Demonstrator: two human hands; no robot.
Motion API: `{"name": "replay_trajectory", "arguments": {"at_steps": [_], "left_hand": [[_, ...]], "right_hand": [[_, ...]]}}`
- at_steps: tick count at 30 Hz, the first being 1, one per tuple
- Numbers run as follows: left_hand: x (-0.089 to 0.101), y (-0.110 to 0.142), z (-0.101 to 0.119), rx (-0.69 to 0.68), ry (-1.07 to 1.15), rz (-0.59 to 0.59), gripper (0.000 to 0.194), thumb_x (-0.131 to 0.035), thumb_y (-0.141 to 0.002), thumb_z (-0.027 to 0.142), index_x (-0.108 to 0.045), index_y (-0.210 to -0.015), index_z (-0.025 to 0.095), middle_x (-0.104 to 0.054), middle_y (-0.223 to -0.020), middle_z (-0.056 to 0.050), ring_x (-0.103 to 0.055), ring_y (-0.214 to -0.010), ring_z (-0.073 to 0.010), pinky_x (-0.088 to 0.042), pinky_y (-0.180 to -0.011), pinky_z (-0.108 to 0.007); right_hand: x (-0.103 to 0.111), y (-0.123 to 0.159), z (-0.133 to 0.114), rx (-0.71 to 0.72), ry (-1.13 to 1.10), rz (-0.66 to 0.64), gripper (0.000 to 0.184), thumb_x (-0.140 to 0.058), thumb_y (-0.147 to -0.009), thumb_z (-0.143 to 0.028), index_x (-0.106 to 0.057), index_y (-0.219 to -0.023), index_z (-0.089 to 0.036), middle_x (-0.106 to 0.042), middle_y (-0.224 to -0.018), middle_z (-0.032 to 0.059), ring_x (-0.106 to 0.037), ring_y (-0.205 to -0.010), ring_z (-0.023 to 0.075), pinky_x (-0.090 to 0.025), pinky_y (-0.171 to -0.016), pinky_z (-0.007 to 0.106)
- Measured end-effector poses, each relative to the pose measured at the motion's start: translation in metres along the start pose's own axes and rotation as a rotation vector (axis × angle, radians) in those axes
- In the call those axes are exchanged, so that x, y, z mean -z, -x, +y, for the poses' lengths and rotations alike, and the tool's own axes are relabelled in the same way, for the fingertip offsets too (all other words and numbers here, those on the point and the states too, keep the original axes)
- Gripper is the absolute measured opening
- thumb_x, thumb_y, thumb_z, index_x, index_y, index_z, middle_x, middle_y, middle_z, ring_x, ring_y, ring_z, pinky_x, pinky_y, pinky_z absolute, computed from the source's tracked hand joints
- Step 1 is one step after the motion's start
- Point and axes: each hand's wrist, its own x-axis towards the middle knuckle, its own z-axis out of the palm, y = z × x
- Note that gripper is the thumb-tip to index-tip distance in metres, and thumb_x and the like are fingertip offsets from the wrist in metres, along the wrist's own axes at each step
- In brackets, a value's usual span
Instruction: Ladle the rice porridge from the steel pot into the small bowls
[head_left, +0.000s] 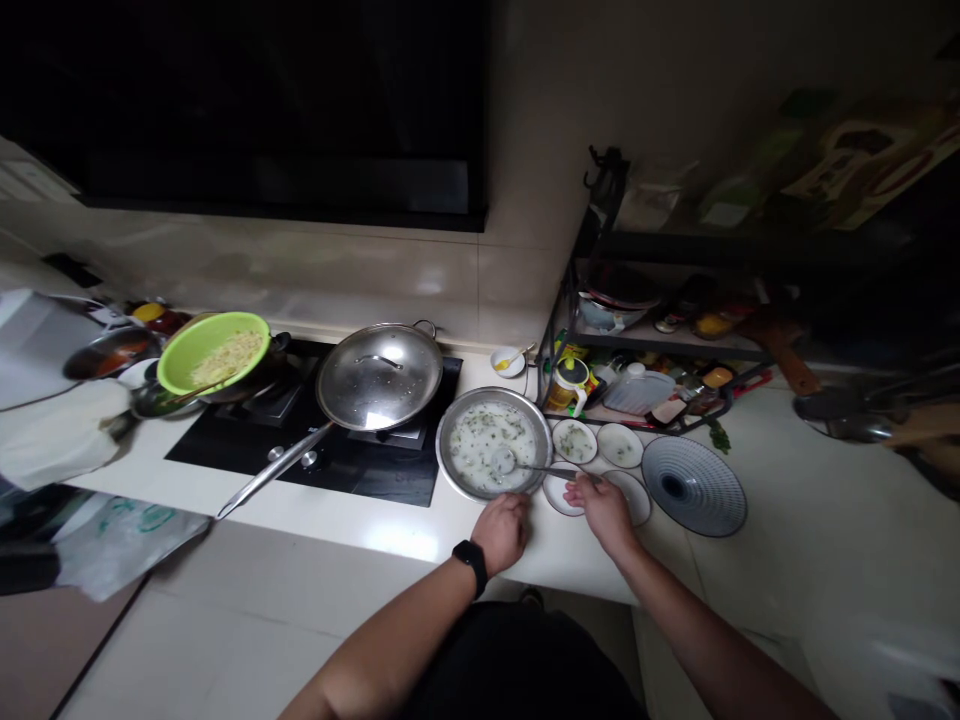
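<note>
A metal basin (442, 470) holds a milky white liquid with green bits in it. My left hand (501, 533) is at its front rim, fingers curled closed on the edge; the fingertips are partly hidden. In my right hand (606, 512) is the handle of a metal ladle (538, 468), whose head sits in the liquid. Beside the basin are several small white bowls: a back-left bowl (575, 441) and a back-right bowl (619, 446) contain some of the same mixture. My right hand hovers over the front-left bowl (559, 492) and front-right bowl (634, 495), partly covering them.
A lidded wok (380, 375) stands on the black stove (405, 485), its long handle jutting past the counter's front edge. Farther left is a green colander (176, 365) with pale shreds. A large striped bowl (697, 485) and a spice rack (675, 345) are at right.
</note>
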Motion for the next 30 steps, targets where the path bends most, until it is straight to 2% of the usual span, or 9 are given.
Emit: {"name": "replay_trajectory", "arguments": {"at_steps": [8,16,22,30], "left_hand": [[-0.003,0.0,-0.003,-0.007,-0.012,0.002,0.044,-0.057,-0.075,0.009,-0.069,-0.118,0.012,-0.065,-0.133,-0.013,-0.058,-0.12,-0.0282,-0.046,-0.11,-0.042],[-0.003,0.0,-0.003,-0.005,-0.014,0.006,0.042,-0.057,-0.076,0.01,-0.069,-0.116,0.014,-0.065,-0.134,-0.012,-0.058,-0.119,-0.0281,-0.047,-0.108,-0.042],[-0.004,0.001,-0.003,0.004,-0.027,0.006,0.044,-0.058,-0.075,0.01,-0.069,-0.117,0.013,-0.065,-0.134,-0.012,-0.058,-0.12,-0.0289,-0.047,-0.109,-0.041],[-0.007,0.001,-0.005,0.001,-0.016,0.013,0.046,-0.057,-0.075,0.009,-0.069,-0.119,0.012,-0.065,-0.135,-0.013,-0.057,-0.122,-0.0295,-0.047,-0.108,-0.042]], "right_hand": [[0.006,-0.001,-0.015,0.009,-0.088,0.019,0.051,-0.067,-0.075,-0.067,-0.071,-0.064,-0.017,-0.076,-0.068,0.0131,-0.071,-0.056,0.0222,-0.06,-0.059,0.033],[0.015,-0.002,-0.011,0.089,0.002,0.063,0.057,-0.064,-0.076,-0.074,-0.072,-0.069,-0.018,-0.077,-0.074,0.0123,-0.073,-0.064,0.0236,-0.059,-0.067,0.036],[0.02,0.0,-0.011,0.124,0.068,0.063,0.056,-0.06,-0.079,-0.072,-0.072,-0.068,-0.018,-0.078,-0.076,0.0123,-0.073,-0.069,0.0232,-0.058,-0.071,0.035],[0.022,-0.003,-0.007,-0.032,-0.096,0.09,0.05,-0.068,-0.075,-0.063,-0.071,-0.064,-0.015,-0.076,-0.071,0.0149,-0.073,-0.061,0.0238,-0.059,-0.062,0.034]]}}
